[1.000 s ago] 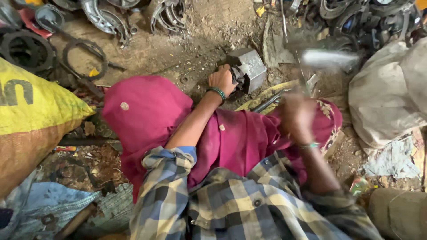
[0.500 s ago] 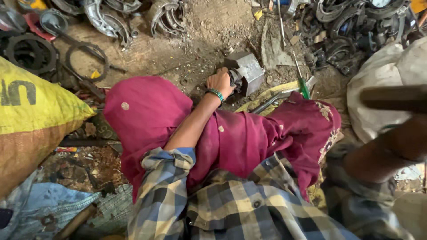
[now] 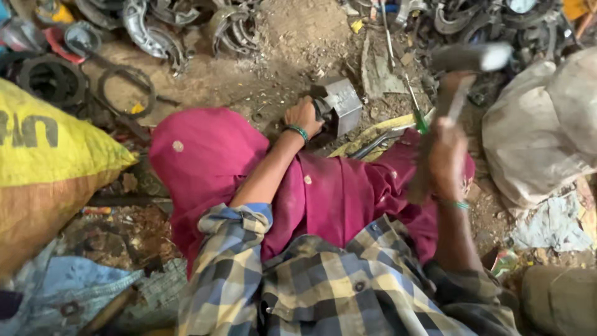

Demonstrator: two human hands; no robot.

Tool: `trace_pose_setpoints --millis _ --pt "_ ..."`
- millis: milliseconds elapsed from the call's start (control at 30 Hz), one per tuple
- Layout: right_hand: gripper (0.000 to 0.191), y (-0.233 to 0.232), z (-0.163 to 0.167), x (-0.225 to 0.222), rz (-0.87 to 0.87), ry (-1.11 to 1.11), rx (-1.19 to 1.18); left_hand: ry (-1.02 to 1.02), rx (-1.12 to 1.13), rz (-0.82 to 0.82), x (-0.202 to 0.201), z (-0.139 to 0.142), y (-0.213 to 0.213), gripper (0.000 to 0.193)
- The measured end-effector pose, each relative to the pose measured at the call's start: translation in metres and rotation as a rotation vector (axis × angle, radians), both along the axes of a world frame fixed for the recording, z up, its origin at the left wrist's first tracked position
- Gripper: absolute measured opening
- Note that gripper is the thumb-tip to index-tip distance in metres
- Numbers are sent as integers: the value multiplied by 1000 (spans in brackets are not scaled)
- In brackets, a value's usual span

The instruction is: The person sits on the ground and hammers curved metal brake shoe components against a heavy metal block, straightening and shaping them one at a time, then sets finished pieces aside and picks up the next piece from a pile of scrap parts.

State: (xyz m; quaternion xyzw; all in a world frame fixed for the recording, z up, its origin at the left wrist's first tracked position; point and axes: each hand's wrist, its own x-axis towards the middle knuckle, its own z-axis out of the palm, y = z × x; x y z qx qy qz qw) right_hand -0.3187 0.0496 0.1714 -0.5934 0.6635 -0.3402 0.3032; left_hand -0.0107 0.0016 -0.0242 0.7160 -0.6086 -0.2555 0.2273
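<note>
My left hand (image 3: 304, 117) is stretched forward and grips a dark part pressed against a grey metal block (image 3: 341, 104) that stands on the dirt floor. My right hand (image 3: 446, 158) is raised at the right, closed around the wooden handle of a hammer (image 3: 467, 59). The hammer's metal head is blurred and sits up above the block's right side. Both wrists carry green bangles. A magenta cloth (image 3: 336, 193) covers my knees, and checked shirt sleeves cover my upper arms.
A yellow sack (image 3: 53, 155) lies at the left and pale sacks (image 3: 541, 130) at the right. Curved scrap metal parts (image 3: 155, 31) and rings (image 3: 127, 90) are strewn across the back. A green-handled screwdriver (image 3: 418, 112) lies beside the block.
My right hand has swung back in from the far right and now holds the hammer raised near the block. My left hand has stayed on the part at the block.
</note>
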Motion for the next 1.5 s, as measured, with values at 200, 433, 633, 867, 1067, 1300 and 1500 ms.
trace_pose_setpoints --millis 200,433,633,867,1067,1300,1500 --pt "41 -10 101 -53 108 -325 -464 6 28 -16 -5 8 4 67" --pt "38 6 65 -5 134 -99 -666 25 21 17 -6 7 7 63" --pt "36 3 -70 53 264 610 0 -34 15 44 -2 8 3 51" --pt "35 0 26 -21 30 -188 -199 18 1 1 7 20 6 64" --pt "57 -4 88 -9 295 -469 -604 41 67 12 5 29 9 62" --pt "49 19 -90 34 535 825 -216 47 -8 5 2 11 7 56" --pt "41 5 -66 36 133 447 12 31 19 2 7 11 1 70"
